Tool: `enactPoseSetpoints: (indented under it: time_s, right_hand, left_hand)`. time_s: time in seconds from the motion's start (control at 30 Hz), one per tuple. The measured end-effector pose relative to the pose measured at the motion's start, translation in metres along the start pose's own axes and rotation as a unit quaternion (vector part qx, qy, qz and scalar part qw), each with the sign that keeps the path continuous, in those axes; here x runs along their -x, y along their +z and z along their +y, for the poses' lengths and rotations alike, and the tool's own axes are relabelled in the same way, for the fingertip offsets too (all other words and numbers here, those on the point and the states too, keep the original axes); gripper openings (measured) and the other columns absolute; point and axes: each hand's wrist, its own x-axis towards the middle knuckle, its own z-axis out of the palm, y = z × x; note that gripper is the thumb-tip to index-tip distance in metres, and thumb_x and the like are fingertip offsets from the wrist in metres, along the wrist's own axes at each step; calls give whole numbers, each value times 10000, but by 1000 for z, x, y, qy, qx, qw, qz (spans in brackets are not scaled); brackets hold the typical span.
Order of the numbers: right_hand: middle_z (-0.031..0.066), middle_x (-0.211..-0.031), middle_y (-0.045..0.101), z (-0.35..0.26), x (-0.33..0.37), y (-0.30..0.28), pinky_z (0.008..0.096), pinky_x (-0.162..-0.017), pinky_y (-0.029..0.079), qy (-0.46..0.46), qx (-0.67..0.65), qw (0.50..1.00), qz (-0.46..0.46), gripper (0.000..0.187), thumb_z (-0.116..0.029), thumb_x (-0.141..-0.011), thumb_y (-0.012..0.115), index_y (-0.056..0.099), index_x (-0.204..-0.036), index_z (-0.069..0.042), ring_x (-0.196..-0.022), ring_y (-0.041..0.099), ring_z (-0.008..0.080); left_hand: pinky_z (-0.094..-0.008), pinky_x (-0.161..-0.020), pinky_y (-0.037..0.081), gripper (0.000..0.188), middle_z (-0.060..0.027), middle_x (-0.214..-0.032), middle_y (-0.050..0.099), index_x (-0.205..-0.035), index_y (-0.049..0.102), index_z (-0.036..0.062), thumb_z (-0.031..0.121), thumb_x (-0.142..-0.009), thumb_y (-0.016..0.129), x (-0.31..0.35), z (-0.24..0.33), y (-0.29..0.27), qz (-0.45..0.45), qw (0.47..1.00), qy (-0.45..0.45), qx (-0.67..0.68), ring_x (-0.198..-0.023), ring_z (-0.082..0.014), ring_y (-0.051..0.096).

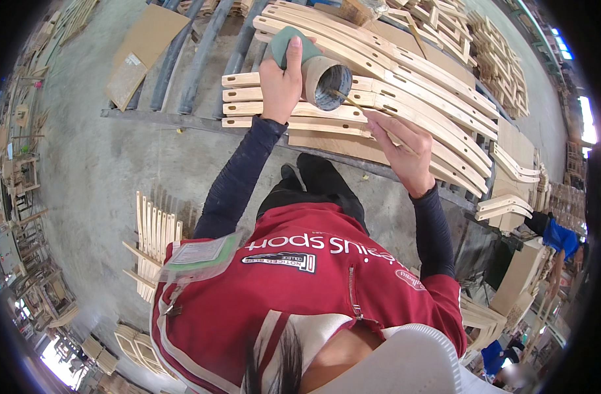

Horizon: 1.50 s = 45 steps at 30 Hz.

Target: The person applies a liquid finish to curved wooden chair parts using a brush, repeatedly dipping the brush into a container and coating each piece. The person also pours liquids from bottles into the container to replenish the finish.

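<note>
My left hand is wrapped round a tan, round-mouthed container, tilted so that its dark, stained inside shows. A green flat pad or sheet is also held there, under my raised thumb. My right hand pinches a thin yellowish stick, and its far end reaches into the container's mouth. Whether that end carries bristles is hidden. Below both hands lie several long, curved pale wooden slats with oval slots near their ends, side by side.
The slats rest on cardboard over a rack of grey rollers. A cardboard sheet leans at the far left. More wooden strips stand on the concrete floor at left. Stacked wooden frames lie far right; shorter pieces lie nearer.
</note>
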Motion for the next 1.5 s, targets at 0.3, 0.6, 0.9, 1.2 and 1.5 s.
enactPoseSetpoints:
  time_s: [0.3,0.6,0.9,1.2,1.5]
  right_hand:
    - [79,-785,684,16,18,-45,331,-604,531,29,35,995,-87,207,31,-783,661,733,-922,-104,-684,673,252]
    - [143,-988,718,129,9,-123,337,-806,541,95,6,995,3,203,71,-855,589,697,-995,-28,-913,704,278]
    - [229,-929,662,460,-70,-88,500,-763,488,227,173,957,54,193,-174,-993,500,606,-984,-13,-930,642,411]
    - [220,-1077,677,584,-96,15,493,-808,545,371,323,868,-67,258,-236,-825,702,710,-973,-25,-951,675,385]
    - [177,-843,668,548,-112,2,492,-727,529,315,248,914,61,84,-56,-875,587,584,-959,-54,-864,670,389]
  left_hand:
    - [-280,-765,537,448,-123,-932,741,-1084,671,-41,354,-1055,462,-5,3,43,-53,998,-11,-19,-836,-147,690]
    - [-303,-786,514,422,-113,-905,733,-1055,671,-52,311,-1058,456,-13,-60,97,29,995,-86,-40,-844,-177,685]
    - [-308,-824,513,453,-137,-989,711,-1114,635,-76,343,-1051,474,13,-71,120,128,967,-208,-72,-900,-197,681]
    - [-312,-820,520,464,-161,-978,706,-1121,620,-74,359,-1052,468,36,-31,113,261,927,-253,-97,-878,-203,678]
    - [-300,-854,500,485,-158,-953,721,-1096,652,-67,370,-1057,443,25,-29,106,202,949,-219,-102,-906,-190,669]
